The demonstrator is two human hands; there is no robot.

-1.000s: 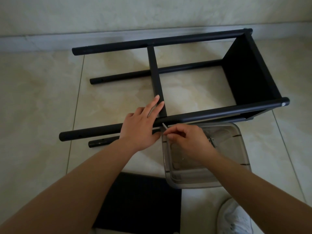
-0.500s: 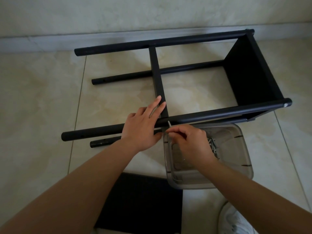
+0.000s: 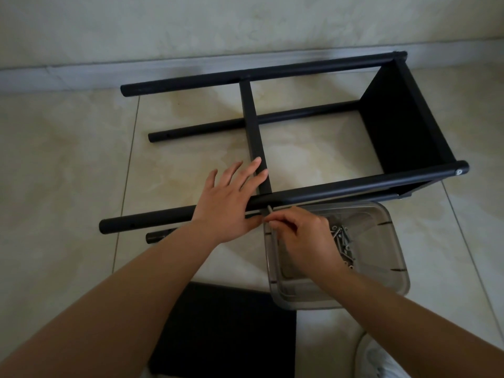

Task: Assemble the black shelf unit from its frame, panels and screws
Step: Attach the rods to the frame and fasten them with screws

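Head view, two hands, left hand (image 3: 227, 204), right hand (image 3: 305, 236), four frame tubes (image 3: 341, 188)

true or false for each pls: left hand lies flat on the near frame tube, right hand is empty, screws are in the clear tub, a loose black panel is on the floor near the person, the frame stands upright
1. The left hand lies flat on the near tube of the frame. True.
2. The right hand is empty. False: it pinches a thin metal tool whose tip meets the tube.
3. Screws lie in the clear tub. True.
4. A loose black panel lies on the floor near the person. True.
5. The frame stands upright. False: it lies on its side on the floor, its tubes running level.
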